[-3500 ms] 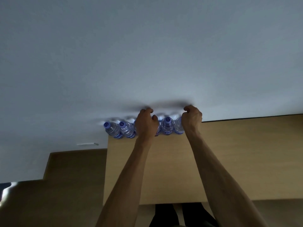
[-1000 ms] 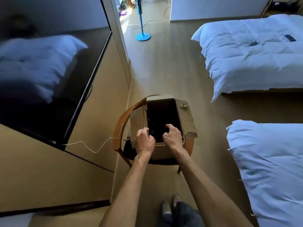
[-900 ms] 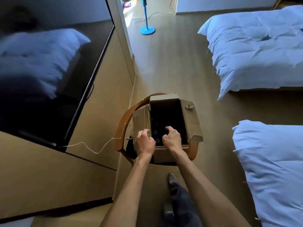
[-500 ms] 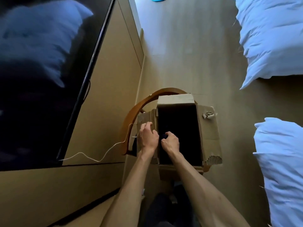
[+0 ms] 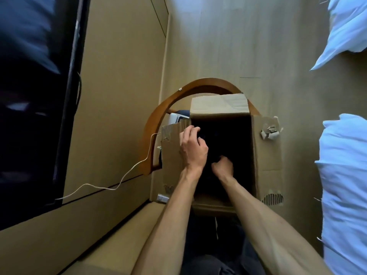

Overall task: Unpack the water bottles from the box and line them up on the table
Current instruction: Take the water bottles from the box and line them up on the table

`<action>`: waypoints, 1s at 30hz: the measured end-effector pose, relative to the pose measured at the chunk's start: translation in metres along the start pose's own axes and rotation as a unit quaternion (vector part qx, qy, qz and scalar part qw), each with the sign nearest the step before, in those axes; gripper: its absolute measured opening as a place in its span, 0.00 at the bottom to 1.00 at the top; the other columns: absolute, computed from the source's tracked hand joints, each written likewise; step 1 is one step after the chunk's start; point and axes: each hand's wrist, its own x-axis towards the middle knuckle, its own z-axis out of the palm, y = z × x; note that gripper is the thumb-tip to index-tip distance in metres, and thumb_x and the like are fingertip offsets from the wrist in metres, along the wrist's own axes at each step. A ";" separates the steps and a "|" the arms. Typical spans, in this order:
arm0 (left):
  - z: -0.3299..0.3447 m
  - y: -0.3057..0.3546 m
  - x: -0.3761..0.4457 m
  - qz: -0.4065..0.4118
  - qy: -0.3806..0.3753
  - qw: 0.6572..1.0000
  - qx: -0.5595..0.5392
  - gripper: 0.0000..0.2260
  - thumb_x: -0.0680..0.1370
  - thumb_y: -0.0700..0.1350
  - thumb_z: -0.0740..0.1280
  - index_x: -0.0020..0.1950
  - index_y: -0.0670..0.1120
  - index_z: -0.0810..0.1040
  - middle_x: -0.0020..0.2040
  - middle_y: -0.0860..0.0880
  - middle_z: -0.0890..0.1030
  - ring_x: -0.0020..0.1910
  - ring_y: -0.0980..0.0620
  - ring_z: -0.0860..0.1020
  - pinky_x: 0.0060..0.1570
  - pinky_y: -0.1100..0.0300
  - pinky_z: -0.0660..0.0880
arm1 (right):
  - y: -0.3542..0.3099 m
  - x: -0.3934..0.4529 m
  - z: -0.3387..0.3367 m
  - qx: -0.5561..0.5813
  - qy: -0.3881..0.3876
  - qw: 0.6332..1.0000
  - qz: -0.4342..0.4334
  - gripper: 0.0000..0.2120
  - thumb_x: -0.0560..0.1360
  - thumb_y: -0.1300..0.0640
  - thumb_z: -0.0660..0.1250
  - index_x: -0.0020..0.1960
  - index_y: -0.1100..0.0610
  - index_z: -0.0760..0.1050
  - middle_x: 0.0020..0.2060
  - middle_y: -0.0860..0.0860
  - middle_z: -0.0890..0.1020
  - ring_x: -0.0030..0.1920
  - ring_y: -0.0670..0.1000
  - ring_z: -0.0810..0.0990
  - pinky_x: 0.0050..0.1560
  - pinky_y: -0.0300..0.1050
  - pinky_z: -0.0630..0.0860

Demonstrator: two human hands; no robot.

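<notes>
Head camera, looking straight down. In the centre of the frame an open cardboard box (image 5: 220,108) sits on a wooden chair (image 5: 156,120), flaps folded outward. Its inside is very dark, so no water bottles can be made out there.

Both bare forearms rise from the bottom edge into the box. The left hand (image 5: 193,148) is at the left flap, fingers curled over the box opening; whether it grips anything cannot be told. The right hand (image 5: 223,168) is lower, inside the dark opening, fingers curled downward; what they close on is hidden.

Half a second ago both hands were only at the near left rim. The view has since tipped further over the box and the right hand has sunk deeper. Several seconds back, a row of bottles stood on the table. This looks like a reach for the next bottles.

A thin white cable (image 5: 119,183) trails at lower left; white bedding (image 5: 345,175) fills the right edge.
</notes>
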 end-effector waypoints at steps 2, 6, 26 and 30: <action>0.004 -0.001 0.005 0.014 0.004 1.000 -0.004 0.14 0.76 0.34 0.66 0.60 0.41 0.81 0.61 0.45 0.80 0.61 0.50 0.75 0.63 0.59 0.73 | 0.004 0.011 0.003 0.008 -0.015 1.000 0.018 0.15 0.76 0.62 0.65 0.62 0.61 0.76 0.55 0.60 0.81 0.55 0.60 0.81 0.49 0.48 0.77; 0.012 -0.003 0.010 0.038 0.015 0.999 -0.012 0.12 0.75 0.31 0.65 0.55 0.40 0.82 0.54 0.44 0.83 0.54 0.49 0.79 0.57 0.60 0.76 | 0.007 0.022 0.017 -0.011 -0.037 0.998 0.042 0.14 0.77 0.59 0.65 0.61 0.61 0.77 0.55 0.60 0.81 0.55 0.60 0.81 0.49 0.48 0.77; 0.032 -0.011 0.007 0.070 -0.096 0.993 -0.029 0.10 0.76 0.34 0.65 0.55 0.41 0.81 0.51 0.45 0.83 0.50 0.49 0.81 0.52 0.55 0.79 | 0.045 0.065 0.017 0.031 -0.026 0.992 0.117 0.18 0.79 0.63 0.63 0.67 0.69 0.70 0.64 0.64 0.75 0.65 0.63 0.74 0.62 0.51 0.71; 0.033 -0.010 0.002 0.074 -0.111 0.991 -0.026 0.10 0.76 0.34 0.64 0.55 0.41 0.81 0.51 0.45 0.83 0.49 0.48 0.81 0.51 0.53 0.79 | 0.045 0.073 0.016 0.033 -0.031 0.992 0.117 0.18 0.81 0.65 0.58 0.70 0.68 0.67 0.67 0.64 0.72 0.67 0.63 0.71 0.67 0.51 0.69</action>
